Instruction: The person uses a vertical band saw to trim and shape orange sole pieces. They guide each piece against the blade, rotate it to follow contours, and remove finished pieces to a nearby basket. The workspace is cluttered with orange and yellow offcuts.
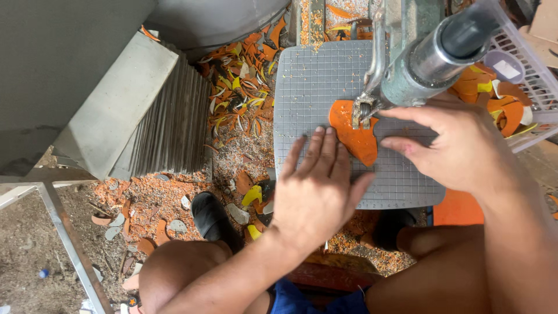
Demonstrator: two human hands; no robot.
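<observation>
Seen from above, a seated person worked at a small grey gridded table (325,81) under a grey-green cutting machine (415,67). An orange flat piece (356,135) lay on the table directly beneath the machine's narrow blade. The left hand (317,189) lay open and flat, palm down, its fingertips (325,138) pressing the near left edge of the orange piece. The right hand (459,148) rested on the table at the piece's right side, fingers loosely curled and spread rather than closed around anything, the forefinger reaching toward the blade and a lower finger touching the piece's right edge. Orange dust speckled the table. On the ground to the left lay a heap of orange, yellow and white offcuts (241,93) beside a stack of thin grey sheets (168,125). A white plastic basket (523,75) holding orange scraps stood at the right. The person's bare knees showed below.
</observation>
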